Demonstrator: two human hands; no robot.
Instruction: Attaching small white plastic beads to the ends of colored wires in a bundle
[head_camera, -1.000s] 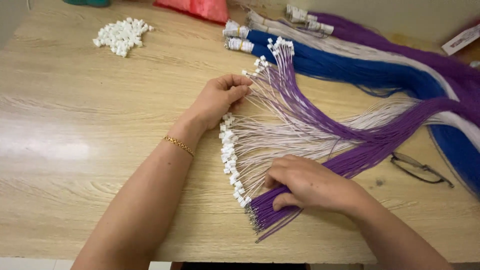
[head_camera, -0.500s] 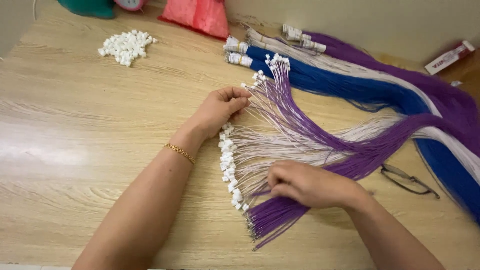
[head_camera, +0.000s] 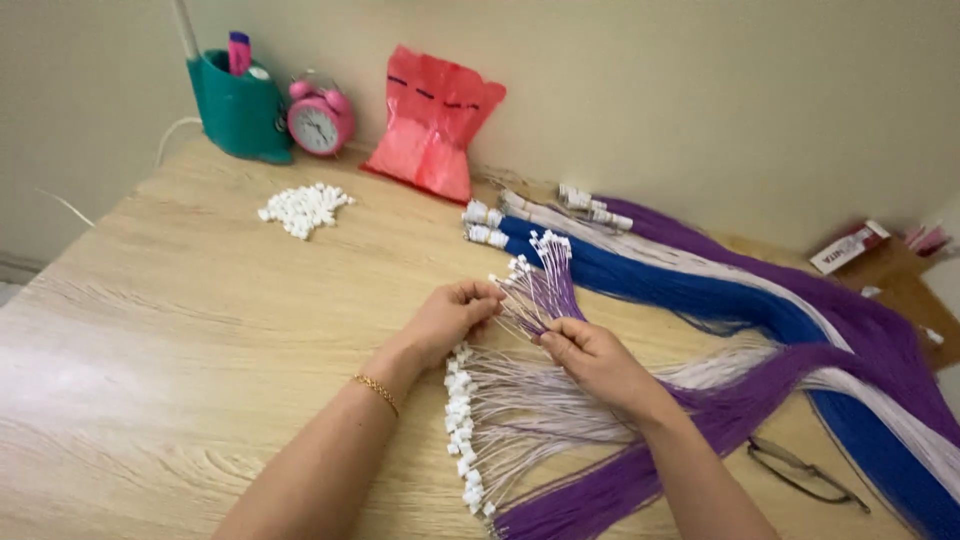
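On the wooden table (head_camera: 150, 330), your left hand (head_camera: 450, 315) and right hand (head_camera: 590, 355) pinch purple wires (head_camera: 545, 290); connector-tipped wires (head_camera: 520, 410) lie finished, loose white connectors (head_camera: 303, 208) remain.

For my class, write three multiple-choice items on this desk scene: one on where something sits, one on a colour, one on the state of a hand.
1. Where is the pile of white connectors?
A. under the right hand
B. on the table, left of the red bag
C. inside the green holder

2. What colour is the alarm clock?
A. pink
B. blue
C. black

3. What is the left hand doing?
A. lying flat and empty
B. holding the glasses
C. pinching thin purple wires

Answers: 1 B, it lies on bare wood left of the red bag. 2 A, its case is pink. 3 C, its fingertips close on purple wires beside the right hand.
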